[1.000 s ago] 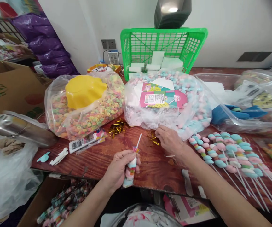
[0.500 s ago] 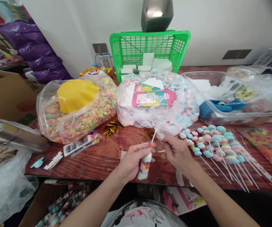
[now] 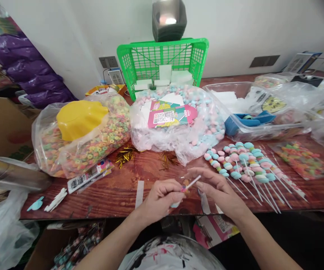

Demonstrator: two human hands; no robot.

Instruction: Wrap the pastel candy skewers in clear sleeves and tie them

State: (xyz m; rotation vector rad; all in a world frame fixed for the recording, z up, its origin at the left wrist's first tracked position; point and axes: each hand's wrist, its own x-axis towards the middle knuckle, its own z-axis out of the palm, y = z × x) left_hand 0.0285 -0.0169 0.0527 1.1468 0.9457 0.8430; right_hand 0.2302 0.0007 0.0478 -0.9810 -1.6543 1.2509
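Observation:
My left hand [image 3: 162, 198] is closed around a wrapped candy skewer [image 3: 175, 205] at the table's front edge. Most of the candy is hidden by the fingers; a bit of pale blue shows below them. Its white stick [image 3: 193, 182] points up and to the right out of the gathered, colourful neck of the wrapper. Just right of the stick, my right hand [image 3: 216, 189] is held with thumb and fingers apart, nothing gripped between them. Beyond that hand lies a pile of marshmallow skewers [image 3: 243, 165] with their sticks toward me.
Behind stand a bag of ring gummies [image 3: 108, 138] under a yellow bowl [image 3: 80, 119], a bag of marshmallows [image 3: 207, 123] with printed cards on top, and a green basket [image 3: 122, 71]. A clear tub [image 3: 268, 131] is at right, a steel flask [image 3: 12, 174] at left.
The candy skewer has tipped from nearly upright to slanting, its stick now leaning right. My right hand has opened from a closed pose beside it. The whole view has shifted slightly.

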